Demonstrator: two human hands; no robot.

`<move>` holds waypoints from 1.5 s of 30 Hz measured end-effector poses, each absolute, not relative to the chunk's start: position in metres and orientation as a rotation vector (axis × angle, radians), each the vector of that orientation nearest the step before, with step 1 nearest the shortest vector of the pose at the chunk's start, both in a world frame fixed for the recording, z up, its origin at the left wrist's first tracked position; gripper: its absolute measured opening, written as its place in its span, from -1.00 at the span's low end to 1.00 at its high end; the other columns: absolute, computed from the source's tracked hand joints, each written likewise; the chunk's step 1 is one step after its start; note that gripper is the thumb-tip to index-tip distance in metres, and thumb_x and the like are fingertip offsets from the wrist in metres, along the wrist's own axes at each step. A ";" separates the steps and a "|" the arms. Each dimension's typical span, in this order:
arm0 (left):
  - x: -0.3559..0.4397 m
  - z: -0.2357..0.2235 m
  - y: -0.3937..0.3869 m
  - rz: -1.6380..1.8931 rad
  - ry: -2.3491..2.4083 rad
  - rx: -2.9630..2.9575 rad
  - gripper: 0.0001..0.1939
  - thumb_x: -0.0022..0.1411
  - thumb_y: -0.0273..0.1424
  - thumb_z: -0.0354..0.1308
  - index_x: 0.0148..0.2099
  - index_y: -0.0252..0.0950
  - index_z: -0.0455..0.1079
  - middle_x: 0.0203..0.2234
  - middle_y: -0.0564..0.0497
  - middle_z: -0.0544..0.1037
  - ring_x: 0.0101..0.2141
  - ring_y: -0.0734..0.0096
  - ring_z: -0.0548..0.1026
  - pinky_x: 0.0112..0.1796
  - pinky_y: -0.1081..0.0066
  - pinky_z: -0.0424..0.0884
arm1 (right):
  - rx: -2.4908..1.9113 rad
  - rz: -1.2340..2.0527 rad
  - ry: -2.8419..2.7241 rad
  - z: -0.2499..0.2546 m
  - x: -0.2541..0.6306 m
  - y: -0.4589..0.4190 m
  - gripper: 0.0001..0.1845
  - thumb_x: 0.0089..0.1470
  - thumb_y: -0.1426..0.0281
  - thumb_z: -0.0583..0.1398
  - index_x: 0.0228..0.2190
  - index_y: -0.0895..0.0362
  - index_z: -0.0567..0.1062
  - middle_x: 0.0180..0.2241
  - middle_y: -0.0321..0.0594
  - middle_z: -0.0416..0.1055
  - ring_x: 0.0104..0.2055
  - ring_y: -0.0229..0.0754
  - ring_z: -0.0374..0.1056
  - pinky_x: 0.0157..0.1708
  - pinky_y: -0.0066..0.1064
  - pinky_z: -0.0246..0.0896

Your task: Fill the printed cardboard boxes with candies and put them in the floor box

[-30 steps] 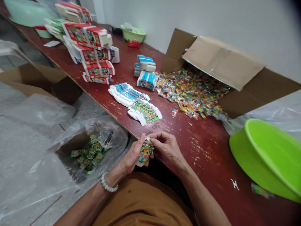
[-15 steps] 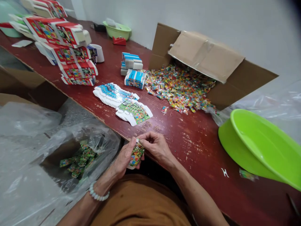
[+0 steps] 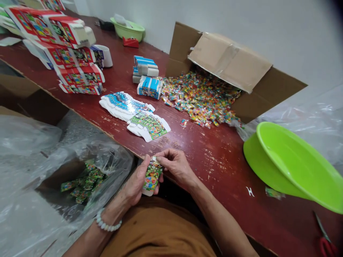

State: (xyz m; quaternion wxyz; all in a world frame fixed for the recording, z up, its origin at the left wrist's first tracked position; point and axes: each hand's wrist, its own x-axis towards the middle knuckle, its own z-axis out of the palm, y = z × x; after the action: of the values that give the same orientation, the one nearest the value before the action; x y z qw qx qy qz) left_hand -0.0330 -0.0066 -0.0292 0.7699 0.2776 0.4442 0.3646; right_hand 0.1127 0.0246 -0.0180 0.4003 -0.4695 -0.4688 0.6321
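Observation:
My left hand (image 3: pixel 139 182) is wrapped round a small green printed candy box (image 3: pixel 152 175), held upright at the table's near edge. The fingers of my right hand (image 3: pixel 174 165) pinch the white flap at the top of that box. Just beyond my hands, a fanned row of flat green cartons (image 3: pixel 150 125) overlaps a row of flat blue cartons (image 3: pixel 124 105) on the red table (image 3: pixel 211 171). Wrapped candies (image 3: pixel 198 98) spill from a cardboard box (image 3: pixel 230 60) lying on its side.
Bundled red cartons (image 3: pixel 66 53) are stacked at the left, bundled blue cartons (image 3: pixel 149 86) in the middle. A tilted lime-green basin (image 3: pixel 270 160) and red-handled scissors (image 3: pixel 325 239) are on the right. Below left, a plastic-lined box (image 3: pixel 50 182) contains green candy boxes (image 3: pixel 85 182).
The view has swung, so the table things appear further left and the scissors have come into sight. Both hands stay on the green candy box, which now shows more of its front.

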 end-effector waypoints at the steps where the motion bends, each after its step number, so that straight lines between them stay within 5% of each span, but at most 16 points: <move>1: -0.033 -0.030 -0.006 0.791 0.973 0.626 -0.24 0.14 0.31 0.02 -0.33 -0.36 0.48 -0.60 -0.02 0.52 -0.73 0.48 0.43 -0.69 0.53 0.33 | -1.195 1.596 -1.158 -0.018 0.112 0.025 -0.72 0.00 0.21 0.39 -0.41 0.18 0.54 -0.54 -0.31 0.50 -0.65 -0.38 0.30 -0.66 -0.56 0.17; 3: -0.035 -0.031 -0.006 0.789 0.983 0.657 -0.25 0.17 0.29 0.01 -0.32 -0.37 0.50 -0.59 -0.03 0.52 -0.72 0.49 0.42 -0.69 0.54 0.32 | -1.187 1.587 -1.157 -0.017 0.111 0.024 -0.70 -0.01 0.19 0.39 -0.41 0.18 0.54 -0.54 -0.31 0.50 -0.64 -0.37 0.30 -0.66 -0.55 0.18; 5: -0.036 -0.031 -0.005 0.791 0.980 0.664 -0.27 0.20 0.25 0.02 -0.11 -0.34 0.52 -0.58 -0.01 0.53 -0.71 0.47 0.43 -0.69 0.54 0.33 | -1.132 1.568 -1.241 -0.014 0.112 0.022 -0.69 0.01 0.17 0.39 -0.40 0.17 0.54 -0.48 -0.28 0.52 -0.62 -0.35 0.33 -0.63 -0.52 0.24; 8: -0.038 -0.030 -0.006 0.820 0.956 0.655 -0.27 0.27 0.19 -0.01 0.23 -0.23 0.36 -0.58 0.04 0.52 -0.70 0.43 0.44 -0.68 0.52 0.34 | -1.014 1.568 -1.393 -0.011 0.115 0.016 -0.67 0.12 0.12 0.31 -0.39 0.15 0.53 -0.26 -0.20 0.54 -0.55 -0.36 0.36 -0.55 -0.49 0.29; 12: -0.038 -0.028 -0.010 0.830 0.914 0.522 -0.33 0.33 0.09 0.02 0.34 -0.13 0.21 -0.56 0.07 0.51 -0.68 0.38 0.46 -0.65 0.45 0.39 | -1.018 1.463 -1.579 -0.016 0.120 0.008 -0.67 0.23 0.11 0.22 -0.32 0.13 0.56 -0.16 -0.18 0.49 -0.48 -0.37 0.35 -0.47 -0.47 0.30; 16: -0.039 -0.029 -0.023 0.847 0.856 0.422 -0.32 0.20 -0.10 0.32 0.29 -0.09 0.22 -0.36 0.01 0.61 -0.46 0.31 0.59 -0.42 0.37 0.53 | -1.135 1.243 -1.789 -0.022 0.131 0.032 -0.72 0.24 0.17 0.21 -0.24 0.10 0.62 -0.16 -0.18 0.50 -0.28 -0.25 0.43 -0.27 -0.42 0.38; 19: -0.047 -0.033 -0.036 0.774 0.819 0.402 -0.43 0.16 -0.14 0.38 0.15 -0.18 0.36 -0.20 -0.09 0.64 -0.24 0.26 0.61 -0.22 0.36 0.52 | -1.518 0.788 -1.789 -0.016 0.152 0.084 -0.76 0.25 0.31 0.17 -0.13 0.05 0.61 -0.17 -0.22 0.55 -0.14 -0.17 0.46 -0.09 -0.35 0.38; 22: -0.068 -0.041 -0.043 0.692 0.885 0.448 -0.61 0.10 -0.18 0.43 -0.10 -0.25 0.47 -0.24 -0.09 0.65 -0.29 0.28 0.58 -0.23 0.34 0.50 | -1.686 0.560 -1.673 -0.011 0.178 0.143 -0.66 0.24 0.46 0.09 -0.04 0.12 0.57 0.07 -0.04 0.45 0.21 -0.01 0.29 0.25 -0.15 0.12; 24: -0.091 -0.047 -0.041 0.689 0.950 0.596 -0.66 0.04 -0.21 0.46 -0.23 -0.26 0.47 -0.35 -0.04 0.64 -0.36 0.30 0.55 -0.28 0.37 0.47 | -1.751 0.540 -1.642 -0.012 0.191 0.172 -0.66 0.17 0.49 0.14 -0.05 0.16 0.57 0.12 0.03 0.41 0.23 0.05 0.26 0.28 -0.10 0.05; 31: -0.151 -0.049 -0.026 0.176 0.983 1.194 -0.62 -0.02 -0.16 0.46 -0.15 -0.20 0.60 -0.32 0.00 0.64 -0.28 0.18 0.53 -0.28 0.40 0.40 | -1.815 0.714 -1.512 -0.021 0.206 0.189 -0.60 -0.04 0.46 0.28 -0.10 0.23 0.52 -0.19 -0.05 0.55 -0.07 0.00 0.45 0.02 -0.15 0.30; 37: -0.114 -0.028 -0.012 0.520 0.987 0.965 -0.59 0.16 -0.11 0.31 -0.06 -0.23 0.36 -0.28 -0.05 0.59 -0.42 0.35 0.53 -0.39 0.43 0.42 | -1.480 1.077 -1.470 -0.006 0.167 0.109 -0.63 0.02 0.22 0.30 -0.15 0.16 0.51 -0.38 -0.24 0.56 -0.43 -0.26 0.44 -0.41 -0.43 0.33; 40: -0.089 -0.020 -0.005 0.649 0.950 1.003 -0.58 0.17 -0.22 0.30 0.01 -0.22 0.28 -0.36 0.03 0.54 -0.44 0.41 0.50 -0.38 0.45 0.42 | -1.087 1.375 -1.319 -0.001 0.133 0.060 -0.59 -0.10 0.20 0.42 -0.23 0.11 0.51 -0.40 -0.28 0.54 -0.43 -0.28 0.43 -0.44 -0.46 0.31; 45: -0.064 -0.011 -0.007 0.710 0.963 1.083 -0.60 0.17 -0.36 0.21 0.05 -0.22 0.25 -0.42 0.10 0.50 -0.51 0.46 0.45 -0.45 0.47 0.38 | -1.137 1.294 -1.355 -0.003 0.111 0.025 -0.75 -0.06 0.24 0.43 -0.39 0.10 0.53 -0.44 -0.30 0.51 -0.44 -0.27 0.39 -0.41 -0.43 0.31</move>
State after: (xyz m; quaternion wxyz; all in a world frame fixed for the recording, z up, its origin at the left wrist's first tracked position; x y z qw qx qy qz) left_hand -0.0644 -0.0069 -0.0113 0.6919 0.4844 0.4309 0.3178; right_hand 0.1107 0.0251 -0.0029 0.4574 -0.4612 -0.5499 0.5250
